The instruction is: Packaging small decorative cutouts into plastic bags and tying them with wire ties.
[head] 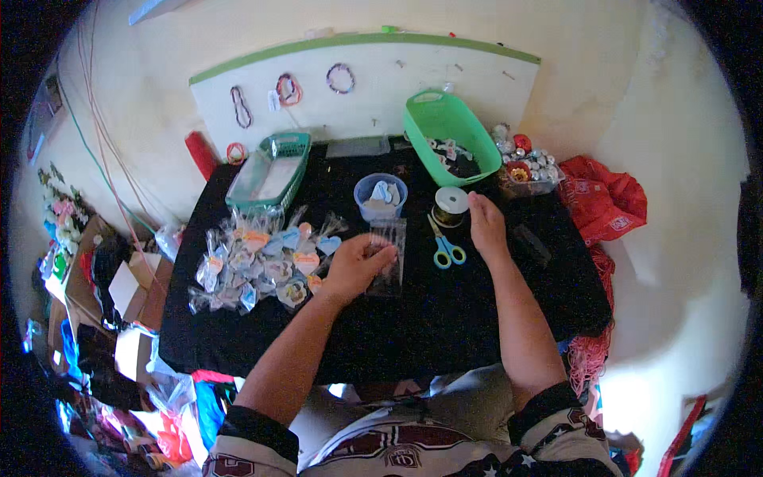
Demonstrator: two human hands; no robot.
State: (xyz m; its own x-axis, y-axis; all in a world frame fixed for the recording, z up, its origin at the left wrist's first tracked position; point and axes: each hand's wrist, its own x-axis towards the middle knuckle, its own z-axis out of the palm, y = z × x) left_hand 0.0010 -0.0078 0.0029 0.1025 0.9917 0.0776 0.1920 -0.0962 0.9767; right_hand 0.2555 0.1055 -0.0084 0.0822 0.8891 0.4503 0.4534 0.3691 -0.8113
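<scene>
My left hand (pixel 357 265) pinches a clear plastic bag (pixel 390 283) over the black-covered table. My right hand (pixel 489 223) is raised just right of a white-ended spool (pixel 451 200). Whether its fingers touch the spool or hold anything is hard to tell. Scissors with blue and yellow handles (pixel 447 251) lie below the spool, blades toward it. Behind the bag stands a small blue tub (pixel 361 206) with pale cut-out pieces (pixel 384 194) inside. Left of my left hand is a pile of clear-wrapped packets (pixel 262 259), some with orange or blue heart-shaped tags.
A green plastic basket (pixel 417 122) holds small pieces at the back right. Beside it are a container of silver and red ornaments (pixel 533 164) and a red bag (pixel 602 194). A teal basket (pixel 292 143) stands back left. Bracelets (pixel 340 78) hang on the white board (pixel 381 71).
</scene>
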